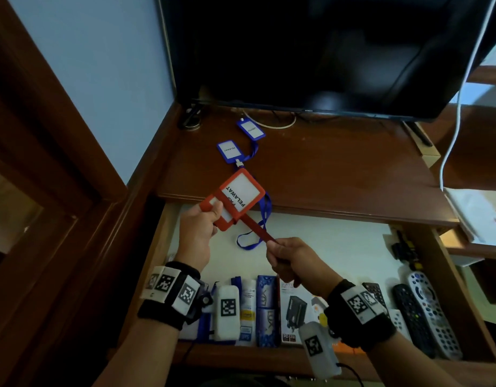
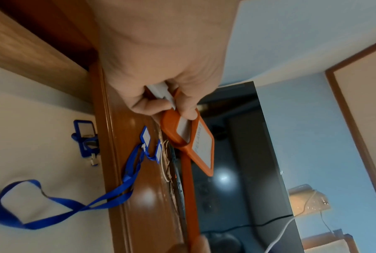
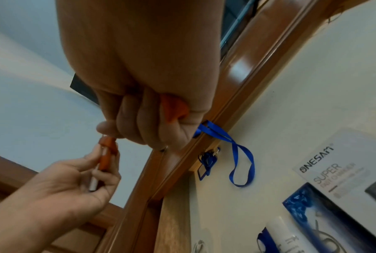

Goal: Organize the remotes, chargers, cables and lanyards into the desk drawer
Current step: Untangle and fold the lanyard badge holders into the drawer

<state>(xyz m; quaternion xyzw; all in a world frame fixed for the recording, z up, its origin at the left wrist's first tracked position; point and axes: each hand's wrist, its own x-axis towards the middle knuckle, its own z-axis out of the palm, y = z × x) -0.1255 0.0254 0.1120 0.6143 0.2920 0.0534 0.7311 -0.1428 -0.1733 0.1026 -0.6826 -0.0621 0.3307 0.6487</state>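
My left hand [image 1: 214, 217] pinches the lower corner of two stacked red badge holders [image 1: 239, 191] marked PELAWAT, held above the open drawer [image 1: 339, 241]. Their red strap [image 1: 257, 229] runs taut down to my right hand [image 1: 276, 247], whose curled fingers grip it. The left wrist view shows the left hand's fingers [image 2: 172, 102] on the red holders [image 2: 195, 142]. In the right wrist view the red strap [image 3: 174, 107] is bunched in my right fist [image 3: 152, 123]. Two blue badges [image 1: 228, 150] lie on the desk; their blue strap [image 1: 252, 238] hangs into the drawer.
Several remotes [image 1: 428, 311] lie at the drawer's right, with a charger box [image 1: 294, 308] and other boxes along its front. A black cable bundle [image 1: 406, 250] sits at its back right. A dark TV [image 1: 311, 51] stands on the desk, and a white cable [image 1: 459, 107] hangs at right.
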